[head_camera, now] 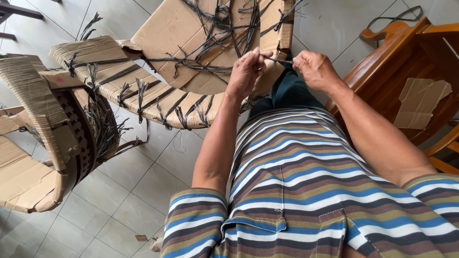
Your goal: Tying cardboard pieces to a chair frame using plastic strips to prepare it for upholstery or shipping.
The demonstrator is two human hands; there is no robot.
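**Both hands pinch one thin dark strand above a strung cardboard sheet**

Nearest the camera, along the bottom of the frame, is the person's shirt [306, 191], striped in blue, brown, olive and white. Both bare forearms rise from its short sleeves toward the upper middle of the frame.

The left hand [246, 71] sits at the upper centre, wrist bent, fingers curled in and bunched at the tips. Its grip is pressed together on the near end of a thin dark strand [279, 60]. The right hand [315, 69] is just to the right of it, knuckles up, thumb and forefinger also pinched on the same strand. The strand runs short and nearly level between the two grips, taut, with a little showing between the fingertips.

Just beyond and below the hands lies a curved brown cardboard sheet [119, 81], crossing from the upper left toward the centre, with dark strands threaded through it and tufts of loose ends sticking out. Dark green trousers [287, 93] show under the hands.

At the left edge, a bent cardboard piece holding a dark woven band [79, 129] stands on the pale tiled floor [138, 191]. Farther up, a flat brown cardboard panel [181, 28] carries a tangle of dark strands. At the right edge is a brown wooden chair [401, 62] with a torn scrap of cardboard [420, 102] on its seat.
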